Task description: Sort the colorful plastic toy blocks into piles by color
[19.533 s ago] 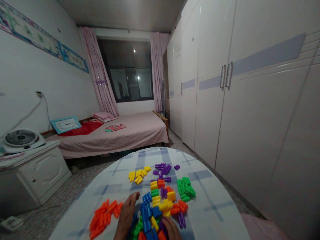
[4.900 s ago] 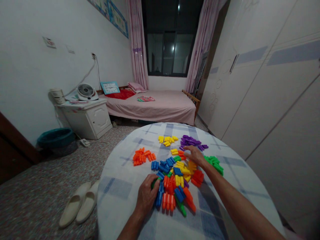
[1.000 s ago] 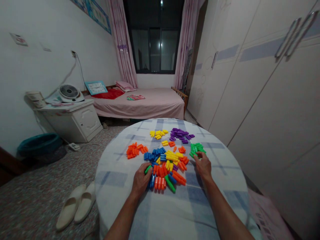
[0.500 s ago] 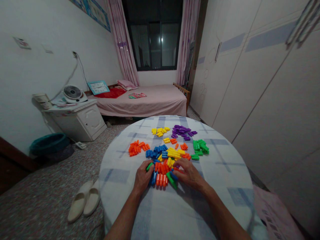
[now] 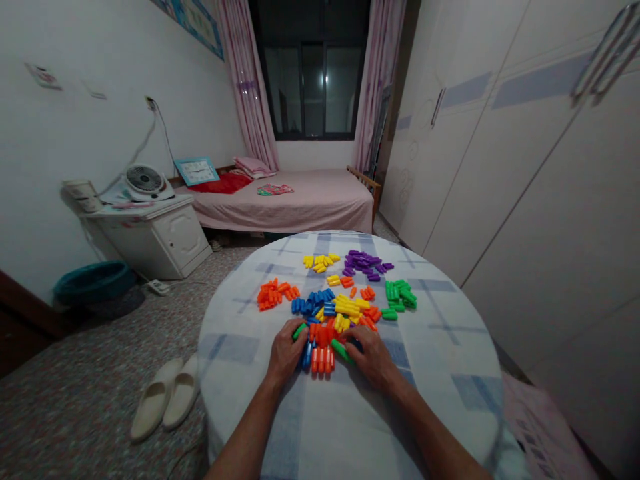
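Multicoloured plastic pegs [image 5: 325,320] heaped mid-table on a round table.
Left hand [image 5: 286,353] and right hand [image 5: 371,363], apart, rest on the heap's near edge, a green peg [image 5: 341,351] between them; any grip cannot be told. Beyond lie a purple pile [image 5: 363,261], yellow pile [image 5: 315,261], green pile [image 5: 399,294] and orange pile [image 5: 273,295] on the checked tablecloth [image 5: 425,393].

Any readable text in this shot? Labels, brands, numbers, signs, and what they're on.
Nothing legible.
Blue-framed board at the bed's head: markings too small to read.
Wall frieze: too blurred to read.
Pink mat by the table: dark print, too blurred to read.
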Demonstrator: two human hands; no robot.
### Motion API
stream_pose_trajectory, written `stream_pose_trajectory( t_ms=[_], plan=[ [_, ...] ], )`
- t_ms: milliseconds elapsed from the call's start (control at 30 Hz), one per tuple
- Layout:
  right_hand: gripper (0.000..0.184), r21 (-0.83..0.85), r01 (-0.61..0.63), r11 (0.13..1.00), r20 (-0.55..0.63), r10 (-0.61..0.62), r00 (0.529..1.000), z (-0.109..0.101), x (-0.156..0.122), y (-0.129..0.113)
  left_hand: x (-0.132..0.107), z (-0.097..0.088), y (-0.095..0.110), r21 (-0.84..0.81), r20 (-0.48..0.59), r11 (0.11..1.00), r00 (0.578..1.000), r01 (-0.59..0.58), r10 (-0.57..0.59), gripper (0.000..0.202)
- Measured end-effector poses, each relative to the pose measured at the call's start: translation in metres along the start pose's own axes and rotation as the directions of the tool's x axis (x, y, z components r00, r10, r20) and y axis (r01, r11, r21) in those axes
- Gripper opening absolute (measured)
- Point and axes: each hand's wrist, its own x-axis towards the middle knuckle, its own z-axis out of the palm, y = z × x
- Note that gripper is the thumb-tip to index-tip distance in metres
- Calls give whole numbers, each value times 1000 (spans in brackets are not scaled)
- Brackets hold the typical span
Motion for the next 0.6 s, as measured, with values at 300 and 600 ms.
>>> stream_pose_trajectory(
  t_ms=[300,600],
  plan=[
    [22,-219,79,973,128,-51,990,2,-4,-1,1,1,-3,-2,-3,1000,1000,4,-4,28],
    [29,-115,115,987,14,-114,993,9,-2,-2,1,-1,-1,-5,2,1000,1000,4,-4,28]
  ],
)
